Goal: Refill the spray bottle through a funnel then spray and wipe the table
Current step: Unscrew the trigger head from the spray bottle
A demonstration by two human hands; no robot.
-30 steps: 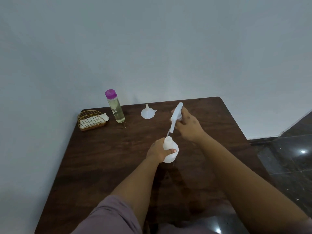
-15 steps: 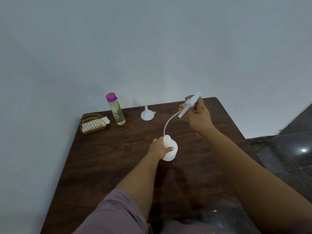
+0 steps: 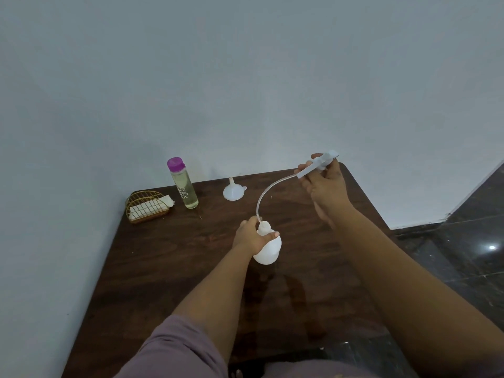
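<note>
Dark wood table (image 3: 169, 268) against pale grey wall, dark tile floor off to right. Left hand (image 3: 249, 236) wrapped round neck of white spray bottle (image 3: 268, 248), bottle standing mid-table. Right hand (image 3: 326, 186) up high, gripping spray head (image 3: 317, 165), dip tube (image 3: 268, 193) curving down to bottle mouth, tip probably still inside, hard to tell. White funnel (image 3: 232, 190) upside down near back edge. Purple-capped refill bottle (image 3: 184, 185) beside wire basket (image 3: 147, 205) in far left corner.

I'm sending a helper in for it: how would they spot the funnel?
Look along the far edge of the dark wooden table, right of the purple-capped bottle. The funnel sits there mouth-down, spout up. It is the only small white cone.
</note>
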